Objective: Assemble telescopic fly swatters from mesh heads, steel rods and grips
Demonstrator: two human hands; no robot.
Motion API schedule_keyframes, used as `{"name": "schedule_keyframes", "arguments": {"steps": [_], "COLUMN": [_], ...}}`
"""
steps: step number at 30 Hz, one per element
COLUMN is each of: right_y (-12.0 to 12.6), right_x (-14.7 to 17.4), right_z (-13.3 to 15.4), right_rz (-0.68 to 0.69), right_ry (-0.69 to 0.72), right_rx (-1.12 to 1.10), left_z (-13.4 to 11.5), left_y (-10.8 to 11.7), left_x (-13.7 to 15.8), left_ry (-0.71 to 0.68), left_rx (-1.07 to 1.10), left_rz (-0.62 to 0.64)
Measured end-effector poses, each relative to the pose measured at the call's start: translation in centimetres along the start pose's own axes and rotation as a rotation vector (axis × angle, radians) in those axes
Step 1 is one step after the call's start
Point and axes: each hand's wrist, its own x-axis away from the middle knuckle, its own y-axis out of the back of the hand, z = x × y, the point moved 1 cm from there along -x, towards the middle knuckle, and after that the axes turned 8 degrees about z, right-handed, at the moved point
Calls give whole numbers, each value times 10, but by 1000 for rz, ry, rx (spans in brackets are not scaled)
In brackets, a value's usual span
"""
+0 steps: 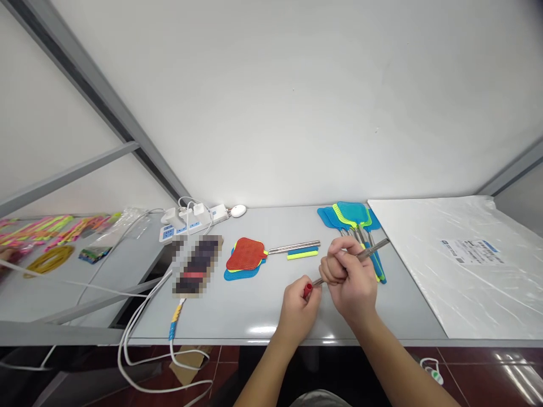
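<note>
My left hand [299, 305] is closed around a red handle sleeve [307, 290], whose round end shows at the thumb. My right hand [351, 280] grips a thin metal rod [375, 249] that slants up and out to the right. The rod's lower end meets the red sleeve, but how they join is hidden by my fingers. To the left lie stacked fly swatters with a red head [246, 254] on top of yellow and blue ones. Beside their metal rods sits a yellow-green handle [302, 255]. Behind my right hand is a pile of blue and yellow-green fly swatters [352, 212].
A white plastic-wrapped package [424, 249] with a label covers the table's right side. At left are a power strip [195, 221] with white chargers, a blurred-out phone [198, 265] and looping white cables [127, 339]. A second table holds colourful strips and a yellow coil [50, 261].
</note>
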Motion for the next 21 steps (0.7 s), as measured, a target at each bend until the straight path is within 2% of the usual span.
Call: {"name": "schedule_keyframes", "arguments": {"steps": [4,10,16,21], "right_y": [-8,-6,-7,-10], "right_x": [2,3,9,14], "right_z": [-9,-8,-6,4], "right_rz": [65,126,94,231], "right_ry": [-57,-109,-121,-259], "right_rx": [13,100,260,466], "left_z": [4,2,-1,-6], "left_y": [0,1,2,2], "left_x": [1,0,2,3], "left_ry": [-7,-10,-13,0], "left_rx": [24,23,51,126], "left_rz": [25,52,55,49]}}
